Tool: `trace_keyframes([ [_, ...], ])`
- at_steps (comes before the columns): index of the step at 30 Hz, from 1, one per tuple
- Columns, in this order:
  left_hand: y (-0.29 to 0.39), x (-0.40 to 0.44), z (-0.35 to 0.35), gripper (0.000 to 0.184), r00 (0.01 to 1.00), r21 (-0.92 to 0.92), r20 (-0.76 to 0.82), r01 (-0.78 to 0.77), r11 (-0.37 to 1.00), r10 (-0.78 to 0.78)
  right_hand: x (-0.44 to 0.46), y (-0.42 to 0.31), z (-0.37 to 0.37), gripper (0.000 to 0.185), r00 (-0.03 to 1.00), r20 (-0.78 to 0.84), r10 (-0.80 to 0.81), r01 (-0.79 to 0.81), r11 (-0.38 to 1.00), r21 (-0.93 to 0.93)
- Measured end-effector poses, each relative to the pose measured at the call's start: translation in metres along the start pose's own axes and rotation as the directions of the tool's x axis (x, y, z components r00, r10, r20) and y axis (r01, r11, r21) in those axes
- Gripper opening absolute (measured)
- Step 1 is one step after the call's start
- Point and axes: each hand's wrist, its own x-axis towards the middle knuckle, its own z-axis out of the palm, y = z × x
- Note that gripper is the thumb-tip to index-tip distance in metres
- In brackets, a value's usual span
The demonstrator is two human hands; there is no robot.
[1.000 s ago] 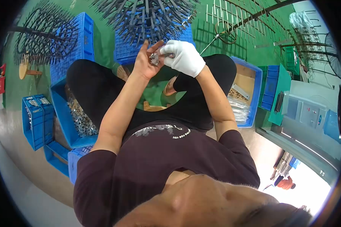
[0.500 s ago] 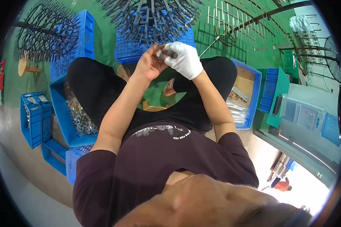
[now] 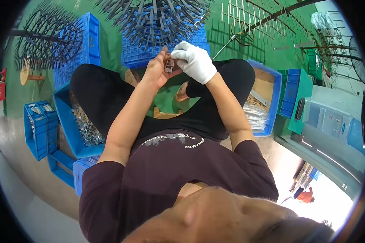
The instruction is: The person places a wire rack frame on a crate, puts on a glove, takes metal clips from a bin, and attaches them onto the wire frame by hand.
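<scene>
A small silvery metal bracket [image 3: 169,65] with holes lies against the fingers of my bare left hand [image 3: 157,71], which is closed round it with the palm partly turned up. My right hand [image 3: 194,62], in a white glove, is closed with its fingertips brought together at the bracket's upper edge. What the gloved fingertips pinch is hidden. Just beyond both hands stands a rack of dark metal prongs [image 3: 160,24], above a blue crate [image 3: 140,52].
At my left, a blue bin [image 3: 65,117] holds many small metal parts [image 3: 85,125]. On the right, another blue bin [image 3: 275,105] contains cardboard and wrapped pieces [image 3: 255,119]. A second pronged rack [image 3: 48,36] is at far left, and thin hanging rods [image 3: 267,24] at upper right.
The bracket has turned so its holed face shows in my left hand. My gloved fingers have closed in and shifted slightly left and up.
</scene>
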Motion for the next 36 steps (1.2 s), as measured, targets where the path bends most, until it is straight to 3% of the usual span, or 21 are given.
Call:
trace_keyframes([
  [3, 0.001, 0.001, -0.002, 0.044, 0.996, 0.006, 0.072, 0.053, 0.999, -0.053, -0.001, 0.005, 0.0, 0.015, 0.996, -0.078, 0.038, -0.031, 0.996, 0.084],
  [6, 0.0, 0.008, -0.013, 0.04, 0.986, -0.066, 0.146, 0.094, 0.993, -0.084, -0.002, 0.0, 0.0, 0.012, 0.959, -0.13, 0.254, -0.212, 0.939, 0.271],
  [9, -0.002, 0.005, -0.011, 0.029, 0.998, -0.11, 0.045, -0.045, 0.993, 0.05, -0.001, 0.004, 0.0, 0.012, 0.907, -0.193, 0.373, -0.303, 0.899, 0.316],
  [12, 0.005, 0.013, -0.015, 0.02, 0.981, 0.03, 0.024, -0.193, 0.981, 0.193, 0.003, 0.012, 0.001, 0.012, 0.811, -0.253, 0.528, -0.428, 0.829, 0.359],
  [13, 0.012, 0.009, -0.005, 0.02, 0.977, 0.068, -0.013, -0.212, 0.975, 0.214, 0.007, 0.007, -0.006, 0.013, 0.823, -0.341, 0.454, -0.393, 0.889, 0.234],
  [17, 0.023, 0.015, 0.015, 0.027, 0.961, 0.168, -0.123, -0.227, 0.959, 0.249, 0.012, 0.006, -0.005, 0.019, 0.843, -0.398, 0.362, -0.384, 0.923, 0.025],
  [23, 0.031, 0.03, 0.025, 0.022, 0.928, 0.127, -0.132, -0.333, 0.934, 0.349, 0.018, 0.012, 0.009, 0.016, 0.845, -0.443, 0.3, -0.362, 0.93, -0.06],
  [36, 0.037, 0.054, 0.028, 0.027, 0.907, 0.09, -0.237, -0.336, 0.937, 0.348, 0.027, 0.018, 0.013, 0.017, 0.871, -0.427, 0.241, -0.335, 0.928, -0.16],
])
